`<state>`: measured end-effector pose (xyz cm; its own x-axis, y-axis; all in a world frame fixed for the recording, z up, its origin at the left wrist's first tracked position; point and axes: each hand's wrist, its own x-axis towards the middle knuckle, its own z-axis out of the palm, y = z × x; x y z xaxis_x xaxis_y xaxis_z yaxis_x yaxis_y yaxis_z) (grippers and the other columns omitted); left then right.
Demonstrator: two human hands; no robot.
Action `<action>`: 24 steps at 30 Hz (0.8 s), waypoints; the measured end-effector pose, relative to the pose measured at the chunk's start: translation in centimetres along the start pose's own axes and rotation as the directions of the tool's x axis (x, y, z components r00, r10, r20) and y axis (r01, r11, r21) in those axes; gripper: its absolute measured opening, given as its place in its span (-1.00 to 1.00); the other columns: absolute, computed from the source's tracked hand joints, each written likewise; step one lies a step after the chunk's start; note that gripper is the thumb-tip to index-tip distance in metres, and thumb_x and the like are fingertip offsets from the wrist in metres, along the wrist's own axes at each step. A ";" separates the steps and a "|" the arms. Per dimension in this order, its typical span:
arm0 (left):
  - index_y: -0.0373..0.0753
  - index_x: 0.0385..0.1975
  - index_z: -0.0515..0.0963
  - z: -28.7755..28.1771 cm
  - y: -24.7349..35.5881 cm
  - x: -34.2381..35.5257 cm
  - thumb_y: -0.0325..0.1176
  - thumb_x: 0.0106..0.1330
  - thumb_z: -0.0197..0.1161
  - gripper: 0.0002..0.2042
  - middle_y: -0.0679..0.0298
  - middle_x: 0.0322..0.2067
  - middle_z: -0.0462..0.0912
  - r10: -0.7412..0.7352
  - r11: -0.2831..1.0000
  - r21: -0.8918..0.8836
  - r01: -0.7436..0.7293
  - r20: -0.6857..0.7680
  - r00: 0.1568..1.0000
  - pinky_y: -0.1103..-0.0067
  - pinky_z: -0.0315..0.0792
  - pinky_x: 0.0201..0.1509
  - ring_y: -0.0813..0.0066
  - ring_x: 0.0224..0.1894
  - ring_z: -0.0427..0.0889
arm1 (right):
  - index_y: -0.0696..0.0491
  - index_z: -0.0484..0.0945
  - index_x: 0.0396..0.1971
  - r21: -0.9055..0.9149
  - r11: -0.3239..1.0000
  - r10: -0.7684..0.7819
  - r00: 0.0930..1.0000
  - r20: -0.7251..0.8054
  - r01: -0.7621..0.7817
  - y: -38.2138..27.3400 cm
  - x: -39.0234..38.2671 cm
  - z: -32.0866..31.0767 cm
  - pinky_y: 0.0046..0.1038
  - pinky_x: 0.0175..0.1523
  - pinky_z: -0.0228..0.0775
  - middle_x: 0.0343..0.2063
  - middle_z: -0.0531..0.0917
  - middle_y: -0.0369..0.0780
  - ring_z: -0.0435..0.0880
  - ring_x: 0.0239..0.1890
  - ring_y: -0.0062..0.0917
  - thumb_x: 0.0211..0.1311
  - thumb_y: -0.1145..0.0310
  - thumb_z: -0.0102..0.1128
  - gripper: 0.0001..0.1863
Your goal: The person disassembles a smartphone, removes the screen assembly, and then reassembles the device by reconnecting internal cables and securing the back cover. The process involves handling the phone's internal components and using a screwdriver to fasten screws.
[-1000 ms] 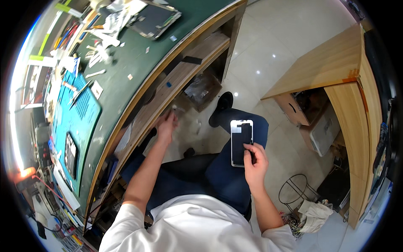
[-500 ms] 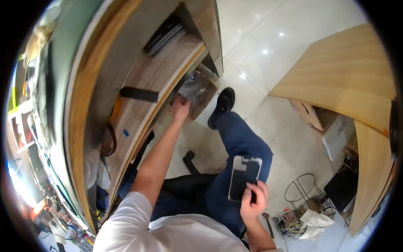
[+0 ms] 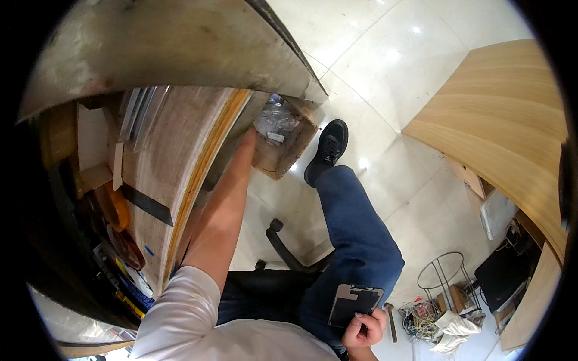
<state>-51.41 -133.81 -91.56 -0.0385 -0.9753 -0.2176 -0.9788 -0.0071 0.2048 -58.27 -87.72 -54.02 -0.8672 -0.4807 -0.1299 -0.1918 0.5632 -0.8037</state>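
Moved left hand, the nearer, out of view at left edge of cardboard box (image 3: 276,165) — cannot tell its grip — while pinching screen panel (image 3: 350,305) in right hand (image 3: 365,330), bodyward of box.

Couldn't read a single word, number or sign anywhere, tbh. The small white rectangle (image 3: 275,138) in the open brown cardboard box (image 3: 295,147) looked kinda like a label, but was way too tiny to make out. Same with the pale patch (image 3: 348,293) on the flat black rectangular panel (image 3: 352,307) in the right hand (image 3: 365,329): nothing legible.
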 end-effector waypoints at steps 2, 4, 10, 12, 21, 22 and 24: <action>-0.34 -0.13 0.63 0.8 -4.4 5.0 -0.25 0.28 0.21 -0.70 -0.08 -0.20 0.70 0.026 1.000 0.011 -0.025 -0.114 0.993 0.21 0.51 -0.04 -0.06 -0.11 0.67 | 0.06 0.64 -0.46 0.019 1.000 -0.006 1.000 0.026 0.006 -0.3 0.1 -0.3 -0.47 -0.32 0.44 -0.40 0.62 -0.10 0.60 -0.43 -0.35 -0.06 0.52 0.28 -0.90; -0.35 -0.12 0.62 1.7 -6.6 7.5 -0.21 0.29 0.21 -0.67 -0.07 -0.18 0.69 0.059 0.998 0.014 -0.057 -0.216 0.975 0.21 0.51 -0.03 -0.08 -0.11 0.67 | 0.06 0.64 -0.46 0.015 1.000 -0.016 0.999 0.050 0.015 0.3 0.0 -0.6 -0.47 -0.32 0.44 -0.40 0.63 -0.10 0.61 -0.43 -0.35 -0.05 0.53 0.29 -0.90; -0.34 -0.08 0.60 7.4 -3.3 6.7 -0.23 0.29 0.19 -0.67 -0.07 -0.14 0.65 0.126 0.977 -0.123 -0.175 -0.330 0.936 0.17 0.40 0.11 -0.09 -0.03 0.59 | 0.10 0.61 -0.35 0.028 0.997 -0.077 0.996 0.038 0.076 0.1 0.0 -0.8 -0.38 -0.24 0.49 -0.33 0.63 -0.11 0.62 -0.36 -0.31 0.11 0.50 0.28 -0.90; -0.34 -0.05 0.57 8.1 -3.0 6.0 -0.25 0.29 0.19 -0.67 -0.06 -0.12 0.64 0.025 0.995 -0.097 -0.030 -0.055 0.998 0.17 0.40 0.10 -0.08 -0.03 0.59 | 0.11 0.62 -0.35 0.013 0.999 -0.037 0.995 0.096 0.036 0.3 -1.5 -1.4 -0.31 -0.15 0.51 -0.26 0.62 -0.05 0.62 -0.29 -0.20 0.08 0.54 0.27 -0.89; -0.35 0.08 0.46 -1.2 -2.7 -1.1 -0.31 0.32 0.20 -0.62 -0.03 -0.05 0.57 0.012 0.993 -0.120 0.008 0.166 0.986 0.20 0.40 0.09 -0.06 -0.06 0.56 | 0.06 0.66 -0.49 0.056 0.998 -0.015 0.999 0.032 0.013 -0.3 0.7 -0.5 -0.50 -0.35 0.44 -0.44 0.64 -0.12 0.62 -0.46 -0.36 -0.08 0.57 0.26 -0.89; -0.35 0.09 0.44 -2.4 -2.6 -2.9 -0.32 0.32 0.20 -0.61 -0.03 -0.04 0.56 0.036 0.989 -0.144 -0.022 0.093 0.995 0.20 0.40 0.09 -0.06 -0.06 0.56 | 0.07 0.66 -0.48 0.075 0.997 -0.021 1.000 0.008 0.020 -0.3 0.7 -0.4 -0.50 -0.35 0.44 -0.44 0.65 -0.12 0.62 -0.46 -0.37 -0.07 0.57 0.27 -0.89; -0.35 0.12 0.42 -3.5 -2.6 -6.7 -0.33 0.32 0.20 -0.60 -0.02 -0.02 0.54 0.030 0.983 -0.169 -0.066 -0.206 0.978 0.21 0.40 0.08 -0.05 -0.07 0.56 | 0.09 0.67 -0.46 0.101 0.994 -0.042 0.998 -0.035 0.046 -0.1 0.6 0.0 -0.50 -0.36 0.45 -0.44 0.64 -0.11 0.61 -0.47 -0.38 -0.04 0.56 0.30 -0.91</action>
<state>-47.90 -128.02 -87.26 -0.0256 -0.9996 -0.0099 -0.9258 0.0200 0.3774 -58.74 -88.06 -54.00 -0.8739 -0.4802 -0.0752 -0.1840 0.4701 -0.8632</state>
